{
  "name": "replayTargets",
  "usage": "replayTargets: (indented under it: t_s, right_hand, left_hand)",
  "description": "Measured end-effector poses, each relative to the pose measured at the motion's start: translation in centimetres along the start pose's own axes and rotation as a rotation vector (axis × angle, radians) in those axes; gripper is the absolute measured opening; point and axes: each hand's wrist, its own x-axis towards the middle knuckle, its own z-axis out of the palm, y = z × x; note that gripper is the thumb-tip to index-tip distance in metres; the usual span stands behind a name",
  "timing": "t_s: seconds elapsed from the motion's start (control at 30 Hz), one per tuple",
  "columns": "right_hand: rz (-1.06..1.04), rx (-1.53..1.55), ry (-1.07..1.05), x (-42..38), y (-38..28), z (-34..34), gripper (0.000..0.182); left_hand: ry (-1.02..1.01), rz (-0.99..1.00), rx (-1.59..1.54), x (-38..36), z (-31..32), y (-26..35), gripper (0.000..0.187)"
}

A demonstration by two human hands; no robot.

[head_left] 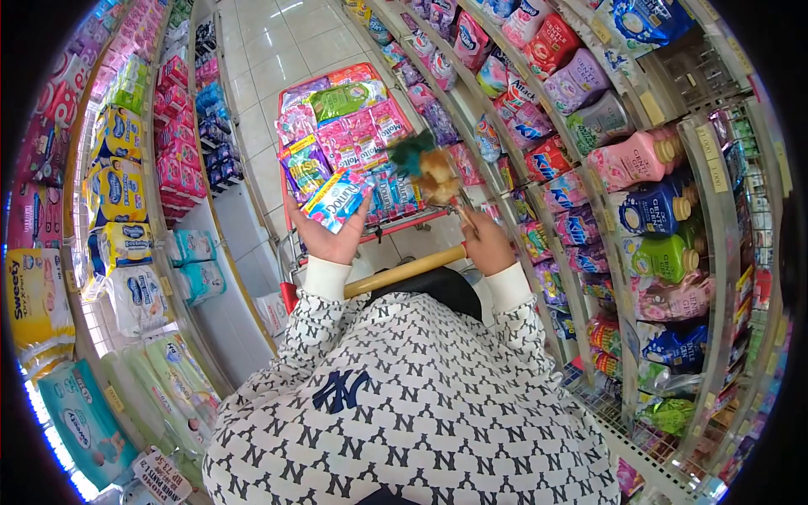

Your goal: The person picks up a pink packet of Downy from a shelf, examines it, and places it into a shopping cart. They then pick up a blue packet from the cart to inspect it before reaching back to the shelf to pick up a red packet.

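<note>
My left hand (335,241) is closed on a blue and white Downy packet (337,200), held at the near left side of a red-rimmed shopping cart (337,71). My right hand (488,241) grips the thin stick of a feather duster (438,178), whose green and tan feathers hang over the cart's right side. Under them, the cart is filled with bright packets, among them pink Molto packets (349,141), a green packet (345,101) and blue packets (396,192). A thick yellow rod (404,271) crosses before my body, one end beside my right hand.
On the right, shelves carry pouches and bottles, including a pink bottle (627,160) and red packets (551,160). Diaper packs (88,425) and yellow packs (118,189) line the left shelves. Pale floor tiles (269,38) run ahead between them.
</note>
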Motion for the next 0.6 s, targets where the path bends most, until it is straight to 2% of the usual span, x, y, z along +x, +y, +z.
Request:
replayTargets:
  t_s: [0.03, 0.07, 0.1, 0.13, 0.17, 0.2, 0.3, 0.4, 0.43, 0.47, 0.53, 0.57, 0.6]
  right_hand:
    - [-0.005, -0.038, -0.027, 0.0, 0.1, 0.3, 0.041]
    - [-0.011, -0.076, -0.056, -0.2, 0.1, 0.5, 0.041]
    - [-0.018, -0.112, -0.085, -0.4, -0.9, 0.4, 0.042]
    - [-0.102, -0.085, -0.092, -0.5, -1.9, -0.2, 0.044]
    - [-0.098, 0.002, -0.079, -0.7, -3.1, -0.7, 0.044]
    - [-0.091, 0.088, -0.066, -1.0, -4.2, -1.3, 0.044]
    - [-0.133, 0.293, 0.036, -1.2, -5.9, -2.4, 0.045]
    - [-0.196, 0.420, 0.147, -1.3, -7.9, -3.8, 0.050]
    - [-0.154, 0.436, 0.114, -1.5, -7.8, -3.8, 0.050]
    - [-0.114, 0.454, 0.082, -1.6, -7.7, -3.8, 0.049]
    - [-0.150, 0.483, 0.083, -1.5, -6.0, -3.2, 0.041]
    - [-0.049, 0.601, 0.119, -1.8, -5.0, -3.0, 0.038]
    - [0.047, 0.721, 0.159, -2.0, -4.1, -3.2, 0.035]
  left_hand:
    - [-0.006, 0.053, 0.028, -0.1, 0.1, 0.4, 0.069]
    - [-0.141, 0.032, -0.024, -0.7, 0.0, 0.8, 0.059]
    - [-0.115, -0.018, -0.036, -0.5, 0.0, 1.0, 0.058]
    - [-0.089, -0.068, -0.048, -0.2, -0.3, 1.2, 0.057]
    - [-0.062, -0.121, -0.059, 0.1, -0.4, 1.3, 0.057]
    - [-0.080, -0.090, 0.030, -0.7, 0.9, 0.7, 0.058]
    - [-0.031, -0.230, 0.194, -0.7, 1.5, -0.1, 0.058]
    - [-0.161, -0.391, 0.493, -0.8, 3.0, -2.1, 0.062]
    - [-0.169, -0.452, 0.600, -0.5, 3.0, -2.9, 0.064]
    - [-0.338, -0.542, 0.743, -0.1, 3.1, -3.5, 0.070]
    - [-0.411, -0.570, 0.837, 1.0, 3.3, -5.5, 0.073]
    - [-0.453, -0.582, 0.885, 1.3, 3.7, -6.5, 0.074]
    - [-0.400, -0.574, 0.927, 0.5, 5.6, -6.9, 0.074]
